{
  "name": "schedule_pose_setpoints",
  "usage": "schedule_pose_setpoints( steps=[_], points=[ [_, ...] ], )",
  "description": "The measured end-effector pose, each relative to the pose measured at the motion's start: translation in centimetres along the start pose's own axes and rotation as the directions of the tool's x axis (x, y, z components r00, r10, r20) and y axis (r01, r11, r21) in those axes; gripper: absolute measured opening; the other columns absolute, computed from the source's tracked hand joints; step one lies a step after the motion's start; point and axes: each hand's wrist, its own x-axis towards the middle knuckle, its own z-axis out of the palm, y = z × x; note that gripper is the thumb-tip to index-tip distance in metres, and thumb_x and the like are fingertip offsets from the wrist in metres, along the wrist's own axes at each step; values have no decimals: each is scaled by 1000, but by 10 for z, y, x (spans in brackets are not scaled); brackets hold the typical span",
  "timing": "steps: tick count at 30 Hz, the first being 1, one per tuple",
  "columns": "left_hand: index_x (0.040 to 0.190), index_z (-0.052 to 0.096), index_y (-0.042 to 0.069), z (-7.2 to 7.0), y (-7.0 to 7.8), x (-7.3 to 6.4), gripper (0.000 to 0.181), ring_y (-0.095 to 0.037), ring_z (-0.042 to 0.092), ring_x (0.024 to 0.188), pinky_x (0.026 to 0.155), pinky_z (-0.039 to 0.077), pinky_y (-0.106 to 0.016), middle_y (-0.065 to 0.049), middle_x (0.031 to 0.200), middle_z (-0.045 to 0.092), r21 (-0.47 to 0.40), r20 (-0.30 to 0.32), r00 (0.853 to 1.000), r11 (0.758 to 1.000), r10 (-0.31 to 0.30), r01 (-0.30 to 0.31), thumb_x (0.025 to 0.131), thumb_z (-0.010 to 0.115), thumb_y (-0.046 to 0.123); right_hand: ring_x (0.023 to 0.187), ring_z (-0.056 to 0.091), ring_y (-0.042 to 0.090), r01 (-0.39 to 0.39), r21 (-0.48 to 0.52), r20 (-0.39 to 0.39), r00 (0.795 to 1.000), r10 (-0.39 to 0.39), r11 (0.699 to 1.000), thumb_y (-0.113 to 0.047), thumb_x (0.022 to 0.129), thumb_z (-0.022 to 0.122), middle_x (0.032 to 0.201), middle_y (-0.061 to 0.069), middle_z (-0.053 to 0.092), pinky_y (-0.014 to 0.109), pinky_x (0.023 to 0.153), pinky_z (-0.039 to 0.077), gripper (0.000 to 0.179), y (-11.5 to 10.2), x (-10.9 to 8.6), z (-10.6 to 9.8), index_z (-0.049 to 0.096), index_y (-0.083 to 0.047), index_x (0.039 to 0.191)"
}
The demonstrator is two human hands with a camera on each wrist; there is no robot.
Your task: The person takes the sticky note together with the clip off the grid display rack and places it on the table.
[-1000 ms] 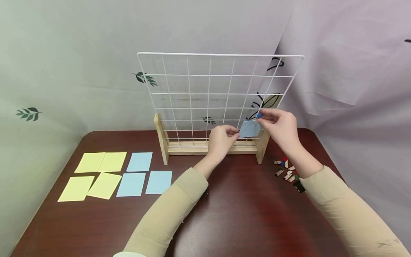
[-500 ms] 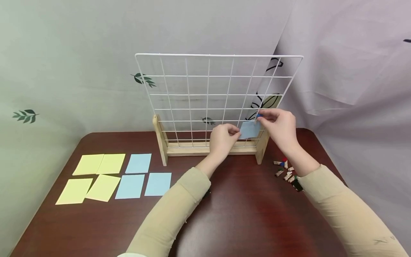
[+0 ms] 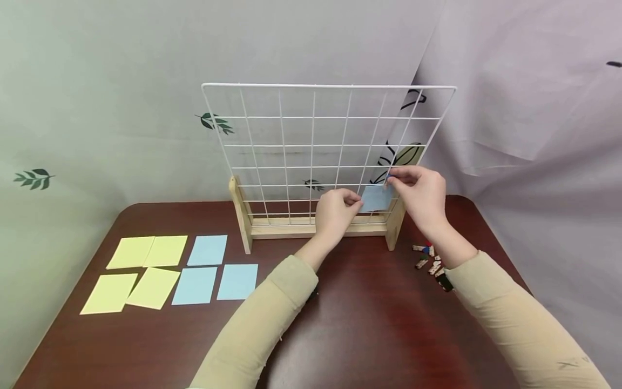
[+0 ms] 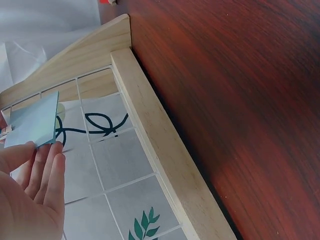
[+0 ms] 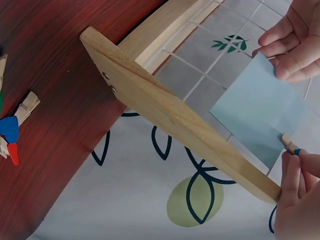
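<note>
A light blue sticky note (image 3: 376,198) lies against the lower right of a white wire grid (image 3: 311,145). My left hand (image 3: 336,215) pinches the note's left edge between thumb and fingers, as the left wrist view shows too. At the note's upper right corner, my right hand (image 3: 421,195) pinches a small wooden clothespin (image 5: 289,144) with a blue piece on it. The clothespin's tip overlaps the note's edge in the right wrist view. Part of the clothespin is hidden by the right fingers.
The grid stands in a wooden base (image 3: 277,231). On the table's left lie several yellow notes (image 3: 109,293) and three blue notes (image 3: 194,285). Small clothespins with coloured pieces (image 3: 421,262) are scattered at right, beside the right forearm. A patterned cloth (image 3: 116,108) hangs behind.
The head view has shifted slightly, so the scene sits a little lower and further left. Both hands keep their grip on the note and the clothespin at the same spot on the grid.
</note>
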Motion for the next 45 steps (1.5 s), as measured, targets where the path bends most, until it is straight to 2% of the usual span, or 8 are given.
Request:
schedule_pose_setpoints(
  steps=[14, 22, 45],
  points=[
    [101, 84, 13, -1, 1, -3, 11, -14, 76, 83, 67, 55, -21, 0, 92, 83, 11, 8, 999, 999, -31, 31, 97, 79, 22, 67, 54, -25, 26, 8, -61, 998, -25, 1000, 2, 92, 78, 96, 22, 81, 0, 63, 44, 10, 4, -6, 6, 82, 4, 102],
    [100, 84, 12, -1, 0, -2, 11, -15, 76, 82, 68, 56, -22, -1, 92, 83, 4, 8, 1000, 1000, -23, 23, 97, 80, 21, 68, 56, -24, 36, 47, -94, 995, -31, 998, 3, 92, 79, 97, 23, 81, 0, 64, 45, 10, 4, -8, 8, 82, 3, 101],
    [100, 83, 11, 2, -4, -6, 10, -12, 74, 79, 67, 55, -18, 0, 91, 82, 2, 5, 1000, 1000, -20, 20, 97, 79, 20, 66, 58, -19, 0, 145, -145, 989, 21, 989, 6, 93, 76, 98, 25, 80, 2, 64, 47, 9, 10, -15, 14, 82, 4, 100]
  ],
)
